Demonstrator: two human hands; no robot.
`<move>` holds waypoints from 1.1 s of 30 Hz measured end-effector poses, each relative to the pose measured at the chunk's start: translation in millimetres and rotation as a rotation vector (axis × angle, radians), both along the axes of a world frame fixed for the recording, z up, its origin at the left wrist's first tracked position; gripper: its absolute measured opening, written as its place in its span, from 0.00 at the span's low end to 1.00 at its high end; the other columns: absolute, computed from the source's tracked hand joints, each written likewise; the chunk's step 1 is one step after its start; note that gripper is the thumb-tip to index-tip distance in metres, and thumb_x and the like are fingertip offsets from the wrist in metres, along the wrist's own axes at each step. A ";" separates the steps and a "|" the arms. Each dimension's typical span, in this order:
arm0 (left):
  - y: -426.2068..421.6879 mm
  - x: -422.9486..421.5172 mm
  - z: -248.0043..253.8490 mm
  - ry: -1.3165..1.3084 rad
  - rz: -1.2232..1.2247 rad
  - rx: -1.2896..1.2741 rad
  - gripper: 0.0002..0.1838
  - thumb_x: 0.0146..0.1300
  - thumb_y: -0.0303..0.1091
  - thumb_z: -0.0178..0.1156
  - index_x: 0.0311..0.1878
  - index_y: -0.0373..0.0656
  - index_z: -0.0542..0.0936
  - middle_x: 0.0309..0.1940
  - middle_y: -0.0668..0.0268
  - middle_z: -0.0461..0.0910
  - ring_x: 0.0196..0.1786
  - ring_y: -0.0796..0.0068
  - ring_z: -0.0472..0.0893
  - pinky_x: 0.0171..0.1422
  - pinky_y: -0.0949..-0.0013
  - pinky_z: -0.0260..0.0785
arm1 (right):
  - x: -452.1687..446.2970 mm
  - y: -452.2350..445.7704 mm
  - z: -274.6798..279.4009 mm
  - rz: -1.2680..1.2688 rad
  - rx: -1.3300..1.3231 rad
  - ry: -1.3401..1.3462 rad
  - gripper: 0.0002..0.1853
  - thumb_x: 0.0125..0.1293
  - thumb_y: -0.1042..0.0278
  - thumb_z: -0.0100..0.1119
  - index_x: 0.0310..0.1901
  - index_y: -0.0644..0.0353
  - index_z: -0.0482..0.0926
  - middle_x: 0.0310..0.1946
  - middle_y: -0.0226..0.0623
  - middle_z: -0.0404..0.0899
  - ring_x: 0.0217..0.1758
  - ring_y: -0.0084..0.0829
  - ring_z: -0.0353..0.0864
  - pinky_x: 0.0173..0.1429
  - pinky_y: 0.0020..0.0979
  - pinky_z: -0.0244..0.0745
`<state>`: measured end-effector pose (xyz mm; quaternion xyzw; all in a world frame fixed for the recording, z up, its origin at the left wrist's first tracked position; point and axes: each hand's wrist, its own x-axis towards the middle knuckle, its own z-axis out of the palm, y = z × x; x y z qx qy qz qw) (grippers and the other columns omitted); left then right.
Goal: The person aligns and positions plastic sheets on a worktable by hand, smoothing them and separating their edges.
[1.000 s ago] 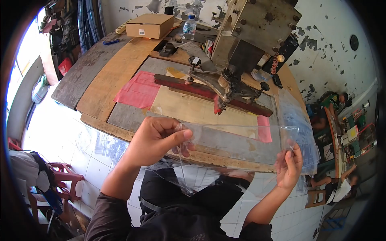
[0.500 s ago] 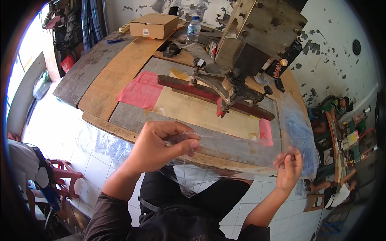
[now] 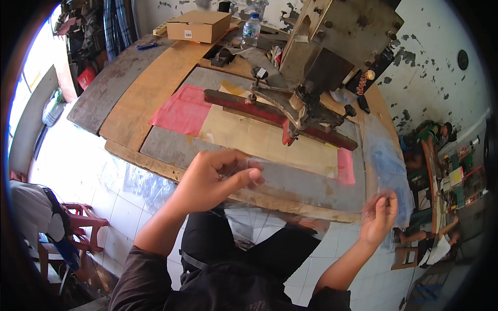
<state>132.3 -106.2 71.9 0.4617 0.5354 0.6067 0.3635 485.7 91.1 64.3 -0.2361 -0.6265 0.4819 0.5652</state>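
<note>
L hand pinching clear plastic film, R hand prob. too (blurred), nr bench edge.

Glare whitens the floor; hands look blurred.

a cardboard box sits between a blue tool and a bottle.
</note>
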 end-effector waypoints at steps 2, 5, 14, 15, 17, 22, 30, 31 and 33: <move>6.3 -3.6 -10.6 0.042 0.021 0.035 0.18 0.75 0.36 0.70 0.58 0.31 0.85 0.43 0.59 0.92 0.45 0.74 0.90 0.53 0.69 0.81 | 3.4 4.6 2.3 -0.053 0.035 0.017 0.19 0.76 0.59 0.71 0.59 0.61 0.78 0.33 0.30 0.82 0.27 0.18 0.72 0.30 0.21 0.61; 11.4 -11.4 -30.7 0.147 0.038 0.072 0.24 0.74 0.37 0.72 0.65 0.33 0.81 0.47 0.58 0.91 0.49 0.72 0.89 0.56 0.67 0.81 | 10.3 13.4 9.6 -0.166 0.013 0.095 0.19 0.78 0.59 0.69 0.60 0.60 0.79 0.34 0.25 0.78 0.28 0.13 0.67 0.31 0.19 0.60; 14.8 18.9 -81.1 0.370 -0.062 0.047 0.27 0.73 0.41 0.73 0.68 0.37 0.80 0.47 0.60 0.90 0.52 0.66 0.89 0.59 0.63 0.80 | 7.6 19.7 -3.1 -0.053 -0.126 0.326 0.17 0.82 0.61 0.64 0.65 0.59 0.79 0.36 0.23 0.75 0.31 0.13 0.65 0.34 0.18 0.60; 16.3 24.5 -81.8 0.368 -0.064 0.049 0.27 0.73 0.41 0.73 0.68 0.37 0.80 0.47 0.60 0.90 0.52 0.66 0.89 0.59 0.63 0.80 | 6.6 20.3 -5.4 -0.055 -0.124 0.325 0.17 0.82 0.61 0.64 0.65 0.59 0.79 0.36 0.23 0.75 0.31 0.13 0.65 0.34 0.18 0.60; 18.0 32.6 -84.3 0.168 -0.091 0.032 0.20 0.75 0.37 0.71 0.63 0.37 0.82 0.48 0.58 0.89 0.50 0.67 0.88 0.57 0.64 0.79 | 3.1 23.0 -11.1 0.055 -0.086 0.257 0.18 0.81 0.59 0.65 0.64 0.59 0.79 0.38 0.25 0.77 0.33 0.14 0.69 0.34 0.20 0.60; 7.3 27.2 -89.8 0.086 -0.095 0.153 0.11 0.77 0.33 0.67 0.51 0.34 0.83 0.45 0.61 0.87 0.45 0.73 0.85 0.52 0.67 0.77 | -10.2 19.0 -3.0 -0.335 0.183 -0.210 0.22 0.78 0.61 0.67 0.67 0.61 0.78 0.49 0.33 0.83 0.48 0.24 0.79 0.52 0.28 0.72; -28.5 38.2 -65.3 -0.275 0.322 0.508 0.08 0.81 0.31 0.54 0.47 0.36 0.77 0.36 0.62 0.76 0.34 0.77 0.75 0.37 0.72 0.67 | -37.2 -86.7 -39.4 -0.330 0.825 -0.424 0.36 0.64 0.38 0.73 0.60 0.61 0.79 0.51 0.43 0.82 0.55 0.43 0.81 0.58 0.44 0.75; -29.5 46.3 -63.8 -0.277 0.424 0.601 0.08 0.81 0.32 0.51 0.47 0.37 0.76 0.35 0.63 0.74 0.32 0.76 0.73 0.35 0.71 0.66 | -49.9 -108.3 -40.1 -0.146 0.930 -0.465 0.37 0.60 0.29 0.74 0.58 0.52 0.82 0.50 0.40 0.83 0.53 0.41 0.81 0.55 0.42 0.75; -32.0 64.1 -64.7 -0.278 0.441 0.697 0.09 0.83 0.36 0.50 0.51 0.40 0.73 0.35 0.62 0.72 0.31 0.73 0.72 0.34 0.70 0.67 | -72.0 -152.6 -43.3 0.128 0.859 -0.560 0.35 0.56 0.21 0.74 0.58 0.34 0.86 0.57 0.36 0.84 0.57 0.39 0.82 0.60 0.43 0.73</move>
